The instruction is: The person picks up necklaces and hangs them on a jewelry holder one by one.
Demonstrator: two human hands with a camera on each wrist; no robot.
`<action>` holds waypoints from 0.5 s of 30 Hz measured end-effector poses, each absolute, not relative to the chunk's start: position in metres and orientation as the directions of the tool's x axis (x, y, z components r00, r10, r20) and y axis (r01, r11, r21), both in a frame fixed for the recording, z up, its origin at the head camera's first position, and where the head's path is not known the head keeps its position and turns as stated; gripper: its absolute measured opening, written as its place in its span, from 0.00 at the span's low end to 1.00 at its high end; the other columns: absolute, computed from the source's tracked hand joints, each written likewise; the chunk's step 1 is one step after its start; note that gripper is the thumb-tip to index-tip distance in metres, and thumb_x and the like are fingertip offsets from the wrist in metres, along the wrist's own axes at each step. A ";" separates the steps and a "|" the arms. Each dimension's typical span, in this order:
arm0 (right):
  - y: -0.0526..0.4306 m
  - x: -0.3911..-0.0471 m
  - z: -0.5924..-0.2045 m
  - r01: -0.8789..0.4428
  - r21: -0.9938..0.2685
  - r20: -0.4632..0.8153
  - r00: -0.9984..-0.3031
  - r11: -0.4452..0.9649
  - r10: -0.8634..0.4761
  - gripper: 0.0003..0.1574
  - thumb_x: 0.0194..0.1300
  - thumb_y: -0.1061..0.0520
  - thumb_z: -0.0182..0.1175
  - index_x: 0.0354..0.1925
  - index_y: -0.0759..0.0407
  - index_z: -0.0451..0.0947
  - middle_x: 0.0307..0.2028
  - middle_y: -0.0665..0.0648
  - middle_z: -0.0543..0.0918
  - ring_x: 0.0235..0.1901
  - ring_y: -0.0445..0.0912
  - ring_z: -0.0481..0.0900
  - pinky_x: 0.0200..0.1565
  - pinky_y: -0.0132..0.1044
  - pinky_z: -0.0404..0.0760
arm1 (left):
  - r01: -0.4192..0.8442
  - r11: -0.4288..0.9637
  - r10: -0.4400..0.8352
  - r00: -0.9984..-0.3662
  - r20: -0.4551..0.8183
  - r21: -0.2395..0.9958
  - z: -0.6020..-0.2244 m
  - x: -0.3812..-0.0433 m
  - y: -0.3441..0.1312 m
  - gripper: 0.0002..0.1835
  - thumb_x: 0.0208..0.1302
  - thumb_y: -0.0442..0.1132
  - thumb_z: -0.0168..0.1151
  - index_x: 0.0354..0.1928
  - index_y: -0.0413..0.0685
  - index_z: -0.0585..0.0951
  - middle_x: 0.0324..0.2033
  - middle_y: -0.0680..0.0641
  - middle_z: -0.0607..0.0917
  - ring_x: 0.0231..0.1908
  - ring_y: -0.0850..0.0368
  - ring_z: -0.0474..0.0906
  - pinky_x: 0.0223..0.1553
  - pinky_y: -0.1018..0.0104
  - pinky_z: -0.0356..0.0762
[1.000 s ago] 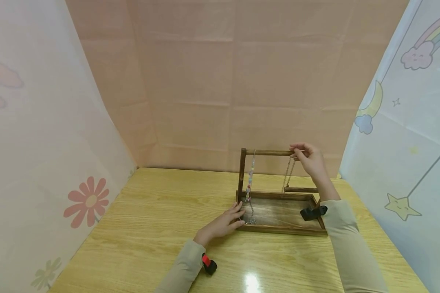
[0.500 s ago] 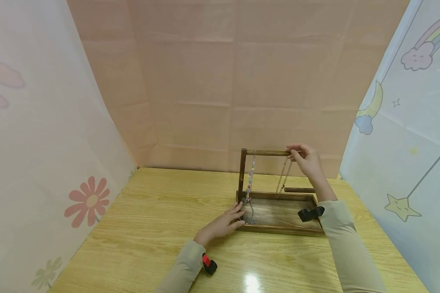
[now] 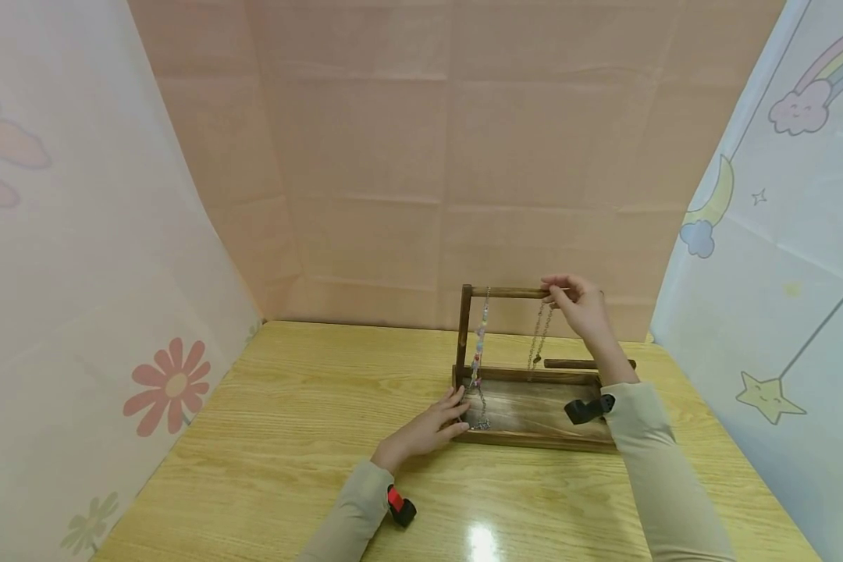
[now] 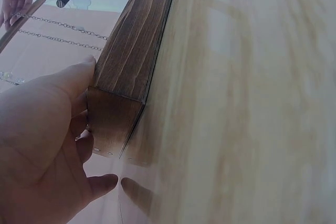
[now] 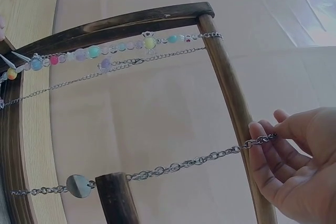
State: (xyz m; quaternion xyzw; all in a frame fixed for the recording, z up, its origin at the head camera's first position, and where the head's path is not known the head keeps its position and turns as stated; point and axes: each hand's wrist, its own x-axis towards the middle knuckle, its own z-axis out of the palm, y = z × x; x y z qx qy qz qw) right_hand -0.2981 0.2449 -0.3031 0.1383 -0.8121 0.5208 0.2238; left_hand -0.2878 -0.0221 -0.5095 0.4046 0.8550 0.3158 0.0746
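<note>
A dark wooden jewellery stand with a top bar (image 3: 509, 293) rises from a shallow tray (image 3: 534, 441). My right hand (image 3: 579, 308) pinches the end of a silver chain necklace (image 5: 173, 168) between thumb and fingers, at the top bar. The chain hangs down from there, a round silver disc (image 5: 78, 186) on it. My left hand (image 3: 428, 428) rests against the tray's left end; in the left wrist view its fingers lie along the wooden end wall (image 4: 115, 119). A pastel beaded necklace (image 3: 479, 343) hangs from the bar near the upright, its lower end inside the tray.
A shorter, lower wooden rod (image 3: 565, 364) extends right behind the tray. Below it, the tray's right end is partly hidden by my right arm and its black wrist camera (image 3: 588, 410). The stand is on a wood-grain table (image 3: 309, 390) with cloth walls around it.
My right hand has slid left along the top bar, bringing the chain necklace with it. My left hand stays at the tray's left end, and the beaded necklace hangs as before.
</note>
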 end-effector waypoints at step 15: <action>0.236 -0.296 -0.305 -0.444 -0.783 0.493 -0.870 0.436 0.000 0.14 0.63 0.63 0.48 0.45 0.70 0.72 0.43 0.69 0.76 0.31 0.43 0.78 0.34 0.32 0.78 | 0.649 0.465 0.738 -0.660 0.141 0.602 -0.511 -0.290 -0.022 0.30 0.65 0.54 0.40 0.65 0.49 0.55 0.67 0.51 0.43 0.66 0.48 0.36 0.60 0.46 0.50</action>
